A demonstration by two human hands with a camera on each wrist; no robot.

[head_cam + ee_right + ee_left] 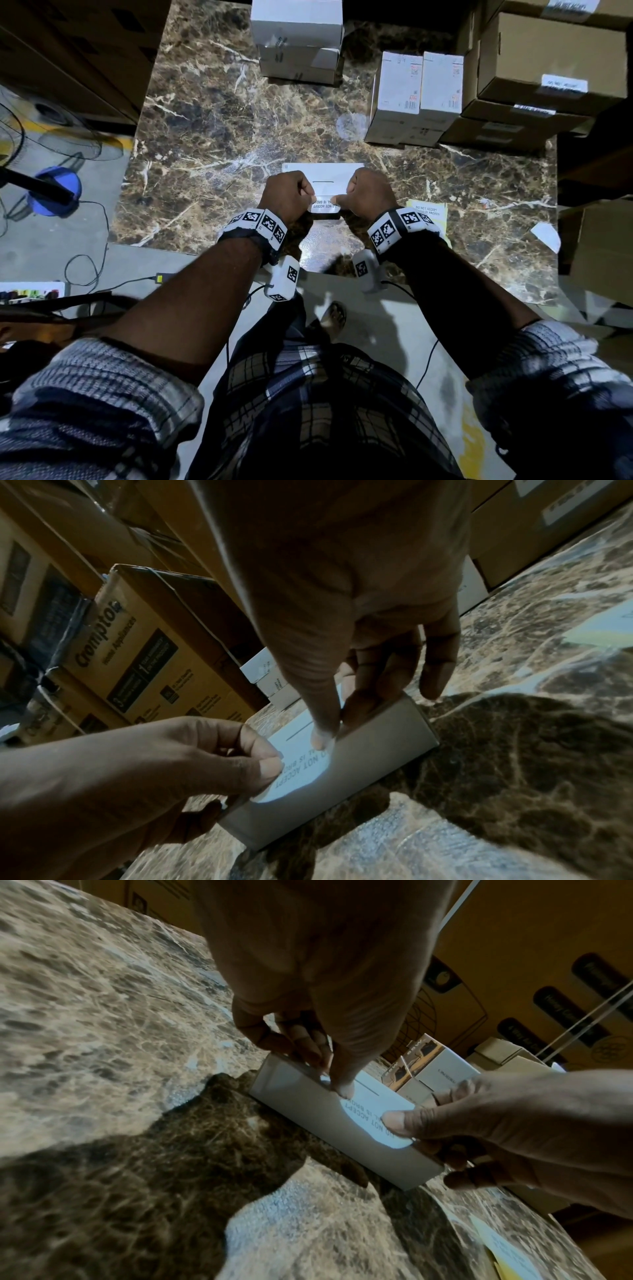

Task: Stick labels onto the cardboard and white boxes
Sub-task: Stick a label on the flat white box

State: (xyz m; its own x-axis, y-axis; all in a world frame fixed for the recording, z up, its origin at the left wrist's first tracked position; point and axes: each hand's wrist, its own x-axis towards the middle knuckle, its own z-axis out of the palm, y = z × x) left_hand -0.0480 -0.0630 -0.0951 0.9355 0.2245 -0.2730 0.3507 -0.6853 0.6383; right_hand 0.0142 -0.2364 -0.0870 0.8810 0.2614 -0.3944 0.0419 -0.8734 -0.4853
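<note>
On marble table (212, 113) among stacked cartons (551, 58), both hands pinch label (323, 206) onto white box (322, 174).

Left hand (289, 195) and right hand (368, 195) side by side, fingers curled, thumbs pressing down

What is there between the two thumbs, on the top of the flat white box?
The label printed DO NOT ACCEPT lies between the left hand and the right hand, on the near edge of the white box. Both wrist views show it.

white box (322, 174), brown veined marble table (212, 113)
</note>
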